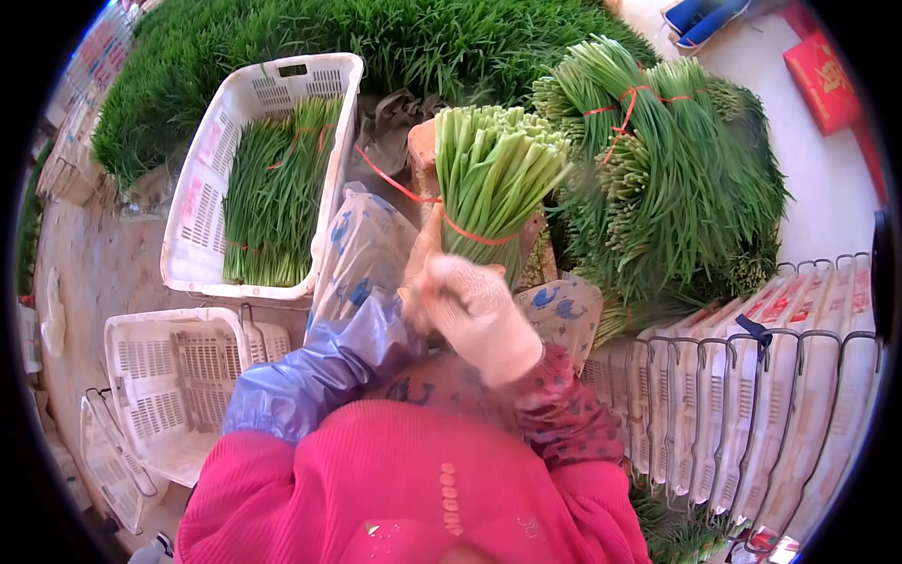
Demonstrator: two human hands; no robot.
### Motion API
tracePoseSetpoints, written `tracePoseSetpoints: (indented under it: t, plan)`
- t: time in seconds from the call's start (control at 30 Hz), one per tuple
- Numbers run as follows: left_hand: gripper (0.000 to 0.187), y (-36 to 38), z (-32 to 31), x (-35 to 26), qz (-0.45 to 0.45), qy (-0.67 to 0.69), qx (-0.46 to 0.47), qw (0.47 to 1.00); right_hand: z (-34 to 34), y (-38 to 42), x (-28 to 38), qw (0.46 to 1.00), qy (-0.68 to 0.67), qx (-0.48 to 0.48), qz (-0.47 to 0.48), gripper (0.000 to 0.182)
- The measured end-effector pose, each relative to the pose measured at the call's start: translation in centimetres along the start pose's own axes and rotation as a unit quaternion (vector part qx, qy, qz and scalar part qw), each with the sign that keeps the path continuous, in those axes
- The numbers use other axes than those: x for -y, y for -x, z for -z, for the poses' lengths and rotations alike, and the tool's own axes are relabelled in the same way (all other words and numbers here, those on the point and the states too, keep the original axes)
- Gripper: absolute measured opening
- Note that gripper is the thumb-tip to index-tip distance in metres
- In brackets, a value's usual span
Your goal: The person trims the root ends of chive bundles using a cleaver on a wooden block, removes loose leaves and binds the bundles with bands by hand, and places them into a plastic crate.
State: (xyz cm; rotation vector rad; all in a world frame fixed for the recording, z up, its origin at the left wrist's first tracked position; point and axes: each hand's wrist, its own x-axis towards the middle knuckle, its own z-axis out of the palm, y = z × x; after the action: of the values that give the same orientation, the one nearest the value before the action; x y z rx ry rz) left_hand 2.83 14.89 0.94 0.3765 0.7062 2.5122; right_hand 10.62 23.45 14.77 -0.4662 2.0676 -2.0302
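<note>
A thick bundle of long green stalks (498,179), like garlic chives, stands upright in front of me with its pale cut ends up. An orange tie (474,235) circles it, and one loose end sticks out to the upper left. My left hand (423,258), in a pale glove, grips the bundle's left side, a finger lying along the tie. My right hand (484,320), also gloved, is closed in front of the bundle's lower part and smeared by motion. Whatever its fingers hold is hidden.
A white basket (202,179) of tied bundles stands at upper left, an empty white basket (174,376) below it. Tied bundles (658,160) are piled at right, above stacked white baskets (742,395) with metal handles. Loose greens (395,47) cover the back.
</note>
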Motion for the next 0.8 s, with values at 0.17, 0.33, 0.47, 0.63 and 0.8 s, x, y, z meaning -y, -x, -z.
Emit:
tracePoseSetpoints:
  t: [0.17,0.33,0.47,0.63,0.8]
  plan:
    - [0.106,1.2,-4.8,-3.3,-0.117,-0.473,-0.139,0.862,2.8,3.2,2.2,0.993,-0.051,0.109,0.006,0.04]
    - [0.115,1.4,-5.3,-2.0,-0.161,-0.573,-0.124,0.794,5.3,0.9,1.7,0.91,0.113,-0.394,-0.065,0.104]
    - [0.133,2.2,-5.7,-3.3,-0.115,-0.714,0.004,0.691,6.1,0.2,-3.1,0.887,0.121,-0.445,0.006,0.124]
    - [0.094,2.2,-7.7,-11.5,0.073,-0.479,0.029,0.874,7.0,1.9,-1.2,0.914,-0.065,-0.397,0.06,0.119]
    - [0.128,-0.4,-5.3,-8.8,-0.167,-0.516,0.158,0.825,6.4,0.7,-0.7,0.921,-0.171,-0.315,0.151,0.115]
